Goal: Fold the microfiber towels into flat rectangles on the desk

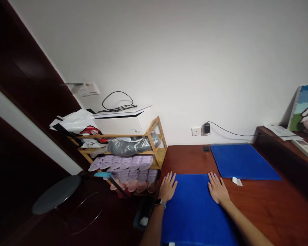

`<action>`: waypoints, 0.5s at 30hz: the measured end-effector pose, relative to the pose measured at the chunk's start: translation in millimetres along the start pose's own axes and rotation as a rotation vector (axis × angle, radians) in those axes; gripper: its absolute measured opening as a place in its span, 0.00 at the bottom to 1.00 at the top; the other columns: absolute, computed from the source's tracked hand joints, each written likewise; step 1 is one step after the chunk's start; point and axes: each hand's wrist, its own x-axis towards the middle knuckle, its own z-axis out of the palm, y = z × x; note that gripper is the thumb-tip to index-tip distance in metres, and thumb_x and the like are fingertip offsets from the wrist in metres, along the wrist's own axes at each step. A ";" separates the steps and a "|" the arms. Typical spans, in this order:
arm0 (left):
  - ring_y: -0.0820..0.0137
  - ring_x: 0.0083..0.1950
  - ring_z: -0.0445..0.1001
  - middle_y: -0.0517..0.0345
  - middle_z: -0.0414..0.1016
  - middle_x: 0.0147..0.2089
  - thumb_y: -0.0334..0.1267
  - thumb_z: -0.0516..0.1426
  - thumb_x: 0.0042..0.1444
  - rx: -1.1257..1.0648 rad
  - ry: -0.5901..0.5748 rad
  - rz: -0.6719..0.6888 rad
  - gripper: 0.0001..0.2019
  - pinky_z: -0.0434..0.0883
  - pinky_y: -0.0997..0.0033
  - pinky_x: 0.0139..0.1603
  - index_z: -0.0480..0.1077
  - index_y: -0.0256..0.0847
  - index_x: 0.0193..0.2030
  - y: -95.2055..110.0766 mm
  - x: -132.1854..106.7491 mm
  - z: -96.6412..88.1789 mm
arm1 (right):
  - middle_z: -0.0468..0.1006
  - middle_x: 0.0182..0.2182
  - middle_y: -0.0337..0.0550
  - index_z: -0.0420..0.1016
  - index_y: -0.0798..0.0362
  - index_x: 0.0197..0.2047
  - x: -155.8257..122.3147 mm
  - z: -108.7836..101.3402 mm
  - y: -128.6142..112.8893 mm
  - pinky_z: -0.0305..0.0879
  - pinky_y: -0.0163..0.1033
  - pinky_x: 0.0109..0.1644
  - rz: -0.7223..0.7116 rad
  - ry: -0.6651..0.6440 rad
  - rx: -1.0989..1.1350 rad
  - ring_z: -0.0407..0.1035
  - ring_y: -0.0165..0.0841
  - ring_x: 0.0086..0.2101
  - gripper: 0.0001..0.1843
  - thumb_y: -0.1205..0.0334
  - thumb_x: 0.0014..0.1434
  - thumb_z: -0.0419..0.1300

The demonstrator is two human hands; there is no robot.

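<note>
A blue cloth [192, 208] lies spread on the dark red wooden table [267, 205] in front of me. My left hand [167, 187] lies flat and open on the cloth's far left corner, a watch on its wrist. My right hand [217, 188] rests flat and open on the cloth's far right corner. A second blue cloth [242, 160] lies folded farther back on the right, with a small white tag [237, 181] at its near edge.
A wooden shoe rack [154, 143] with several purple slippers stands left of the table, a white box [120, 123] on top. A round stool [56, 193] is at lower left. A wall socket with a black charger [207, 128] is behind. A raised shelf [284, 143] runs at right.
</note>
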 end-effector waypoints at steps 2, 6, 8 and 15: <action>0.59 0.80 0.54 0.51 0.55 0.80 0.47 0.45 0.75 0.002 0.023 0.003 0.28 0.57 0.48 0.78 0.56 0.47 0.78 -4.4 -0.3 -0.4 | 0.49 0.77 0.46 0.48 0.55 0.80 1.0 -2.1 -0.2 0.39 0.57 0.79 0.011 -0.014 -0.007 0.43 0.40 0.76 0.37 0.53 0.72 0.37; 0.59 0.80 0.55 0.49 0.58 0.79 0.40 0.45 0.73 0.036 0.070 0.049 0.27 0.54 0.47 0.79 0.57 0.44 0.78 3.3 -1.6 -8.7 | 0.48 0.78 0.45 0.48 0.58 0.80 -0.4 -10.9 0.5 0.38 0.54 0.79 0.017 -0.035 -0.025 0.41 0.39 0.76 0.37 0.52 0.73 0.36; 0.60 0.80 0.54 0.49 0.57 0.79 0.36 0.46 0.72 0.033 0.116 0.114 0.29 0.52 0.47 0.80 0.56 0.42 0.78 20.6 -0.8 -12.4 | 0.47 0.78 0.46 0.47 0.59 0.80 -3.8 -12.1 2.7 0.38 0.52 0.79 0.009 0.017 0.009 0.40 0.39 0.76 0.38 0.51 0.73 0.34; 0.59 0.81 0.51 0.51 0.53 0.81 0.48 0.43 0.76 -0.174 0.084 0.327 0.29 0.51 0.48 0.80 0.53 0.47 0.80 155.7 0.9 19.0 | 0.50 0.77 0.49 0.50 0.62 0.79 -14.0 -1.3 10.2 0.41 0.50 0.79 0.003 -0.026 0.014 0.42 0.39 0.76 0.39 0.49 0.73 0.35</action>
